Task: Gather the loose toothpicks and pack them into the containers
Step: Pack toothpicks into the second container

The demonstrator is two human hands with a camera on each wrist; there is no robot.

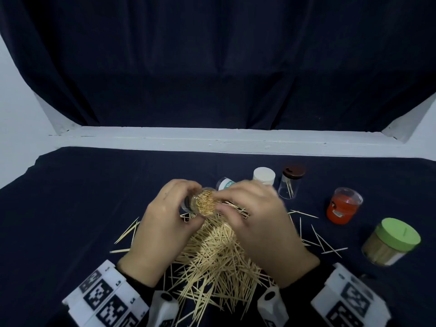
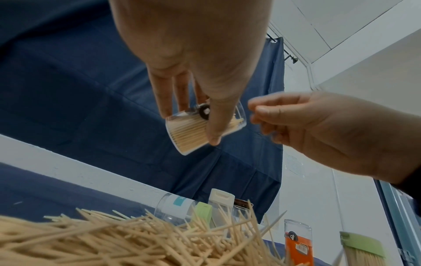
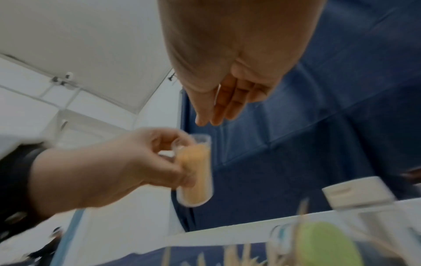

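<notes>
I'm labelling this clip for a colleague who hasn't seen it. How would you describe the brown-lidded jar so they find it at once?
Start at the toothpick pile on the dark cloth, then look to the far right of it, behind the hands. The brown-lidded jar stands upright beside the white-capped container. It alone has a dark brown lid and clear walls showing just a few toothpicks.

You work at a table under dark navy cloth [image 1: 70, 208]. Behind it, a white painted ledge [image 1: 212, 140], a hanging dark navy curtain [image 1: 212, 67] and white walls [image 1: 14, 102].

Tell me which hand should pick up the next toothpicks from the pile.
Right. The left hand grips the clear container, nearly full, while the right hand holds nothing visible, directly above the loose pile.
</notes>
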